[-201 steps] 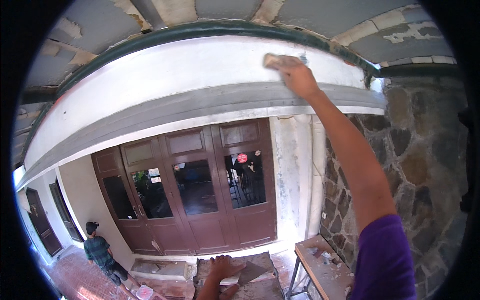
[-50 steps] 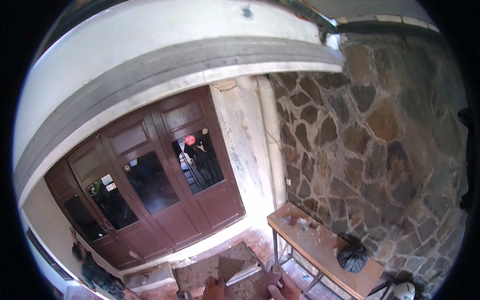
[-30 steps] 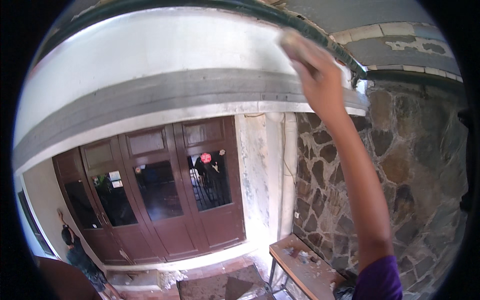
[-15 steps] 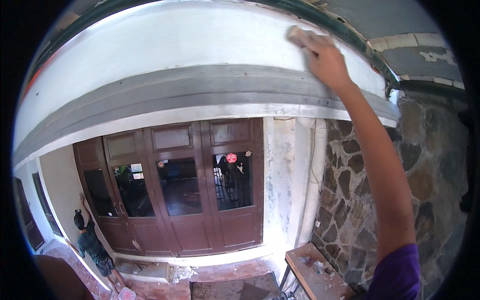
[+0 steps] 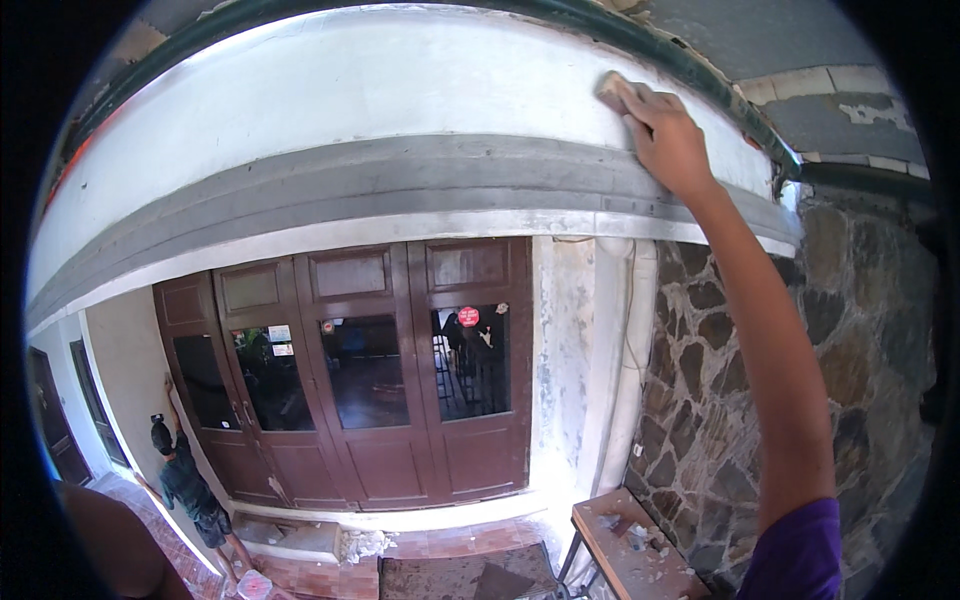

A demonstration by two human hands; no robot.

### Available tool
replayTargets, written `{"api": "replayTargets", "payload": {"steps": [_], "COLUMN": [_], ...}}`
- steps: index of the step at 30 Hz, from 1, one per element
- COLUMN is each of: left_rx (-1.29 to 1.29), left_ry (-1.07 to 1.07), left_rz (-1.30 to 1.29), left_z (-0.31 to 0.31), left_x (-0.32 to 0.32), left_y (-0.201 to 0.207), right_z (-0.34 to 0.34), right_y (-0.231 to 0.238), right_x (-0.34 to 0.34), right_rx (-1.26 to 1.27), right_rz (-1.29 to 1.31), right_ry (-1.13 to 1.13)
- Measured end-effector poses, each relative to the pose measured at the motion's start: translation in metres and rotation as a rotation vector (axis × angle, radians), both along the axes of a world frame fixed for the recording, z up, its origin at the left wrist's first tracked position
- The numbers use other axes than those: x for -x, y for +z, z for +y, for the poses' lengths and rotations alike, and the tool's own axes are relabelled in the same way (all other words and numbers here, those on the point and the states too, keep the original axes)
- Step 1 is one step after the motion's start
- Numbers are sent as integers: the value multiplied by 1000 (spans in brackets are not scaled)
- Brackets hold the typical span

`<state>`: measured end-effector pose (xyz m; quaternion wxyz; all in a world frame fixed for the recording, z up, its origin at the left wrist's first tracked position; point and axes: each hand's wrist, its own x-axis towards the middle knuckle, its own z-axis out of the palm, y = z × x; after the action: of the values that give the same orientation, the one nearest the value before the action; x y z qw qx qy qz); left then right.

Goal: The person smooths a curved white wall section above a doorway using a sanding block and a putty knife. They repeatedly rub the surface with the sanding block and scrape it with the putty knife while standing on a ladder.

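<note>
My right hand [image 5: 668,138] is raised to the upper right, fingers closed around a small tan block [image 5: 611,88]. The block is pressed against the white wall band [image 5: 400,75] beneath the green pipe [image 5: 690,62]; its kind is not plain, though it resembles a sanding block. My fingers hide much of it. Along the lower edge of this band runs a grey stepped moulding [image 5: 400,170]. A dark part of my left arm [image 5: 125,545] shows at the lower left, while the left hand is outside the picture.
Far below are brown panelled doors [image 5: 370,375] with glass panes. A person [image 5: 190,490] reaches up against the wall at lower left, a bucket [image 5: 255,585] nearby. A wooden table [image 5: 640,545] carries debris. To the right rises a stone wall [image 5: 720,400]; a dark mat [image 5: 460,575] lies on the tiles.
My right hand has moved a little right and downward along the white band with the tan block. The doors and the person appear shifted slightly rightward.
</note>
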<state>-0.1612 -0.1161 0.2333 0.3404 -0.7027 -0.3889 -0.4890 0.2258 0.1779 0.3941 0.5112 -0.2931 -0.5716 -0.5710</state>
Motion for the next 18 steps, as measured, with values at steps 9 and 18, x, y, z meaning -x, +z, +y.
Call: {"api": "replayTargets", "payload": {"steps": [9,18], "left_rx": [4,13], "left_ry": [11,10], "left_rz": [0,-4], "left_z": [1,1], "left_x": [-6,-9], "left_y": [1,1], "right_z": [12,21], "right_y": [-6,-2], "right_x": [-9,-17], "right_rx": [-48,-76], "right_rz": [83,31], "right_ry": [38,23]}}
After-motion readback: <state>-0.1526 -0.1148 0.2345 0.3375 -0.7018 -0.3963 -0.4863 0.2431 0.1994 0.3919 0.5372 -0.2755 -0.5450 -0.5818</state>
